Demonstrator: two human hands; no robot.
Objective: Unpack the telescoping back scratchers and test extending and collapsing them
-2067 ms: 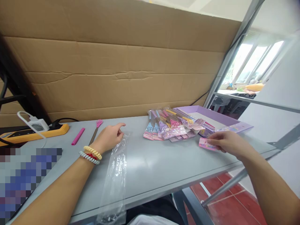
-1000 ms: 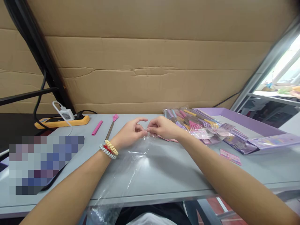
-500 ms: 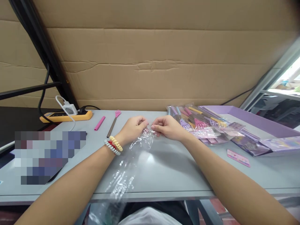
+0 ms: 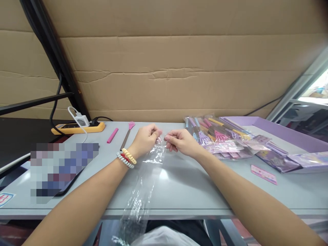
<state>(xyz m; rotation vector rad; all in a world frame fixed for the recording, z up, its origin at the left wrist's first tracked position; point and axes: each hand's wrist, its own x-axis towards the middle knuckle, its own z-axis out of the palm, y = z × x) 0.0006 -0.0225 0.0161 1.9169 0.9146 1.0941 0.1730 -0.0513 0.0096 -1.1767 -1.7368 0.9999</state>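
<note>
Plastic sleeve [image 4: 142, 188], pinched by the left hand [image 4: 146, 139], risked sliding off, its tail overhanging nearside; whether the right hand [image 4: 180, 141] gripped was unclear.

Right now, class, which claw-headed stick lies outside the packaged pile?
The pink-headed stick beside the left hand: it lies loose and unwrapped on the table, whereas the other sticks are in clear plastic, piled at right.

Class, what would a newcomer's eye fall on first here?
Probably the left hand, mid-view, pinching a clear plastic bag that trails off the grey table, with the right hand close by. Next, the heap of colourful bagged claw-ended sticks to the right, beside the purple box.
</note>
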